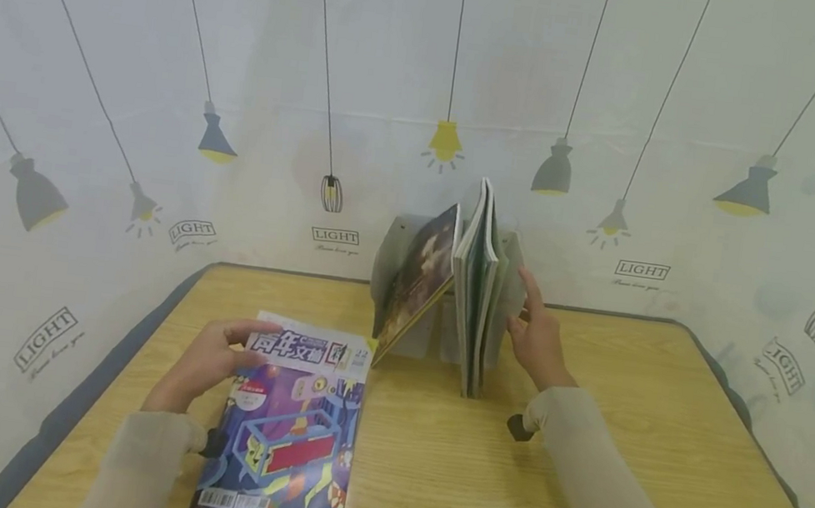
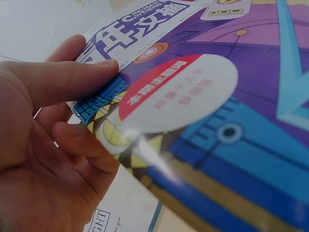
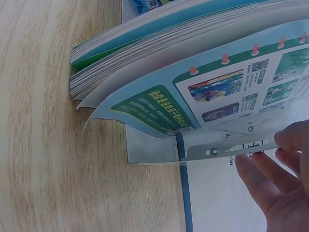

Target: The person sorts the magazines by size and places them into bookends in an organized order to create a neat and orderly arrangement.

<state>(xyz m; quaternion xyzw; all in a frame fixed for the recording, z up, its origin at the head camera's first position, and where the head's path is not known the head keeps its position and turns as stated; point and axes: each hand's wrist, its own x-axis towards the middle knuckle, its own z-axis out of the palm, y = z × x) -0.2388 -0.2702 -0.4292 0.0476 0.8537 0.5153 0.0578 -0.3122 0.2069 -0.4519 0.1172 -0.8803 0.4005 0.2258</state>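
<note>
My left hand grips the upper left edge of a purple magazine, thumb over its glossy cover and fingers beneath, as the left wrist view shows. On the right, my right hand pinches the side panel of a translucent book stand between thumb and fingers. Several magazines stand upright against the stand's right side. A dark-covered magazine leans there, its top against them. In the right wrist view, the outermost magazine's back cover faces the panel, with a gap between them.
The wood-grain table runs back to a white wall covering printed with hanging lamps. The book stand is near the table's back edge. A dark border follows the table's left side. Black straps with small mounts are at the wrists.
</note>
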